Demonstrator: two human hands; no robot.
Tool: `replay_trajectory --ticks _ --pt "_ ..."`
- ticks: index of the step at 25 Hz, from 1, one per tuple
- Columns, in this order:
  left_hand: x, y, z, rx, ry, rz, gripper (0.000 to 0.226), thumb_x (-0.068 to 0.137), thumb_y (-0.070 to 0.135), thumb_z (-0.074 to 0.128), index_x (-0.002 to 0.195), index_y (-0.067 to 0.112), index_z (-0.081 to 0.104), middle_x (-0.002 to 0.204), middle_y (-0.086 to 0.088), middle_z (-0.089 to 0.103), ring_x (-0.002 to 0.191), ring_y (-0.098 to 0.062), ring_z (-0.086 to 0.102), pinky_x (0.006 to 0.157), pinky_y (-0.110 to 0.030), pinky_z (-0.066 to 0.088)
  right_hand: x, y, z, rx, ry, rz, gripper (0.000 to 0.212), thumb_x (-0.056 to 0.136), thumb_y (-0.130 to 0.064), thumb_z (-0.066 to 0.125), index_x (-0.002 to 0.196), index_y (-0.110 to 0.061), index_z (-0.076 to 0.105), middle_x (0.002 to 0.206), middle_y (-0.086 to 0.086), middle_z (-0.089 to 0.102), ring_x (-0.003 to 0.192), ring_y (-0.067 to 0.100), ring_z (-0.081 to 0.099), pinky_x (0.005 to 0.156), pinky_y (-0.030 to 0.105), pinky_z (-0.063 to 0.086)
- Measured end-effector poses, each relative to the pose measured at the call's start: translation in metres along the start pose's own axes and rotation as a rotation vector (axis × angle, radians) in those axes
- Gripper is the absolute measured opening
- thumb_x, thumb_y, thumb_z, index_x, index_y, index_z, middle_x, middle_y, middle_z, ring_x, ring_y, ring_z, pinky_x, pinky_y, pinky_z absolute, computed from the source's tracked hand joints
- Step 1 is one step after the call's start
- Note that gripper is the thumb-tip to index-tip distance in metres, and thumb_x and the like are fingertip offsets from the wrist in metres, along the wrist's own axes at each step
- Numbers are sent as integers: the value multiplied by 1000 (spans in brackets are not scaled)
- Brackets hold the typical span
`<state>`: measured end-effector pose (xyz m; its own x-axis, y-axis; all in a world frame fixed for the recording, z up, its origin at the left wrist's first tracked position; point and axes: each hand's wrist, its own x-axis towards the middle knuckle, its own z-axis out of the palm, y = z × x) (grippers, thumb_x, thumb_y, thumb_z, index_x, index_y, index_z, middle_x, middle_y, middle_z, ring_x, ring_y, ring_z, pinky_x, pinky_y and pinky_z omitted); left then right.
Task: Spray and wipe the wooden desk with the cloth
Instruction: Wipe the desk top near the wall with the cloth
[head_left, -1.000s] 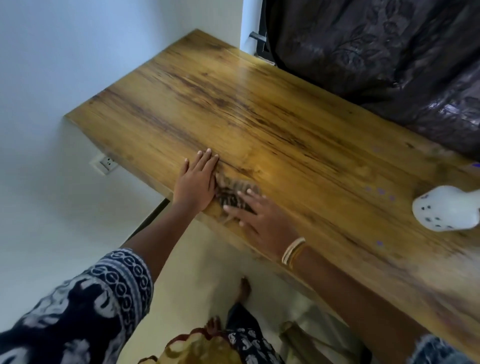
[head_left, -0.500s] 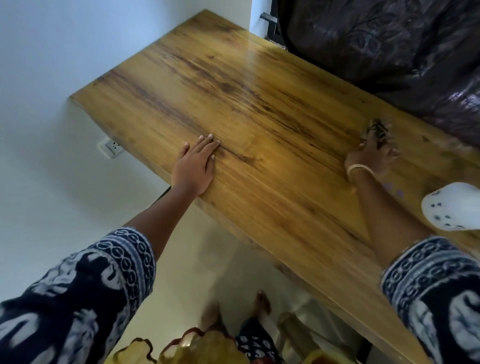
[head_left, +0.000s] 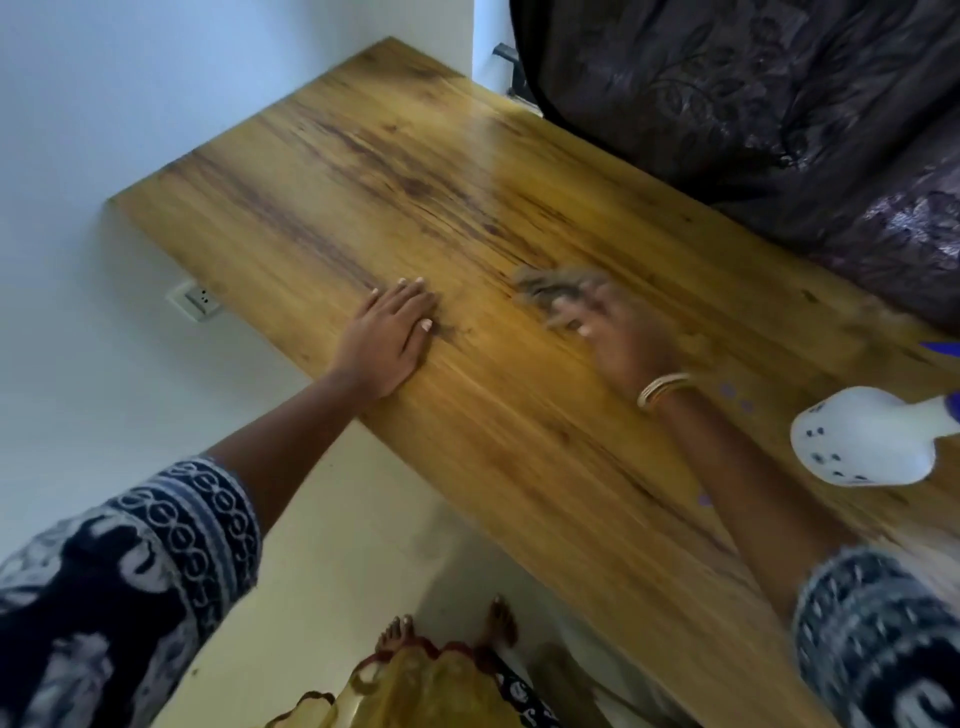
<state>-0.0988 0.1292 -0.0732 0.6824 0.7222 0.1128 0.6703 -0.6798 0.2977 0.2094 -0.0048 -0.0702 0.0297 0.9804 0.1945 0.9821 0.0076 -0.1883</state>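
The wooden desk (head_left: 395, 171) runs from the far left corner to the near right. My left hand (head_left: 387, 332) lies flat on its near edge, fingers straight. My right hand (head_left: 615, 335), blurred by motion, presses a small dark patterned cloth (head_left: 550, 286) onto the middle of the desktop; the cloth shows past my fingertips. A white spray bottle (head_left: 862, 436) with blue dots and a blue top lies on its side at the right of the desk, apart from both hands.
A dark patterned curtain (head_left: 753, 93) hangs along the desk's far side. A white wall with a power socket (head_left: 195, 300) lies to the left. My bare feet (head_left: 447, 626) stand on the pale floor below the desk's near edge.
My right hand has swept the cloth back from the desk's far side by the curtain to the middle, closer to my left hand. The left hand stays flat in place.
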Motion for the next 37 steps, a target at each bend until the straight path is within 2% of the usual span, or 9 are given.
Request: replay_trajectory --ticks 4,6,12,17,19,23,28,33,37 --pt "5 63 23 -56 -52 113 60 98 45 24 147 15 39 157 -6 32 147 -21 24 120 -42 18 3 125 -28 -72 116 983 55 97 -20 43 149 -35 33 156 19 26 140 40 28 113 51 23" --pt "4 78 31 -76 -69 89 61 98 47 25 150 17 34 160 -4 27 149 -19 19 122 -42 14 8 132 -29 -72 94 1144 52 100 -24 37 151 -33 29 158 18 21 145 38 20 116 49 15" --pt "2 80 39 -92 -54 22 55 99 37 30 151 19 33 159 1 28 149 -15 19 122 -42 14 -37 -18 -1 -21 24 295 52 92 -26 46 143 -35 44 135 12 51 120 32 48 95 46 46" --pt "1 79 33 -92 -69 67 67 87 33 29 151 18 32 160 0 26 149 -17 20 121 -43 15 -110 -110 0 114 -271 -234 55 94 -31 51 146 -44 36 150 4 45 141 25 36 113 42 30" --pt "4 78 34 -89 -53 62 67 87 34 26 152 19 31 160 1 25 149 -15 18 122 -42 14 -84 -71 -3 74 -218 -200 55 93 -28 54 143 -43 41 149 3 46 141 25 37 112 45 30" --pt "7 83 41 -94 -12 48 52 99 31 30 150 19 34 159 1 30 149 -13 20 122 -40 15 -14 68 -13 -71 -40 344 53 96 -30 42 147 -40 36 145 11 44 126 35 46 100 48 43" --pt "4 80 42 -102 -3 37 51 100 30 31 149 20 36 158 2 32 148 -13 21 121 -41 17 33 145 -34 79 -73 934 51 103 -34 33 153 -39 22 160 13 19 146 38 15 115 52 19" --pt "7 85 41 -95 21 31 49 100 27 33 147 19 40 157 2 34 147 -13 24 121 -40 18 -36 5 -8 20 -5 366 49 95 -32 38 144 -35 42 143 14 46 128 36 43 100 52 43" --pt "9 83 43 -80 3 24 49 99 25 33 147 17 41 157 0 34 147 -16 25 121 -39 18 -137 -142 0 139 -204 13 49 96 -36 35 145 -39 38 150 11 43 139 32 38 111 50 33"
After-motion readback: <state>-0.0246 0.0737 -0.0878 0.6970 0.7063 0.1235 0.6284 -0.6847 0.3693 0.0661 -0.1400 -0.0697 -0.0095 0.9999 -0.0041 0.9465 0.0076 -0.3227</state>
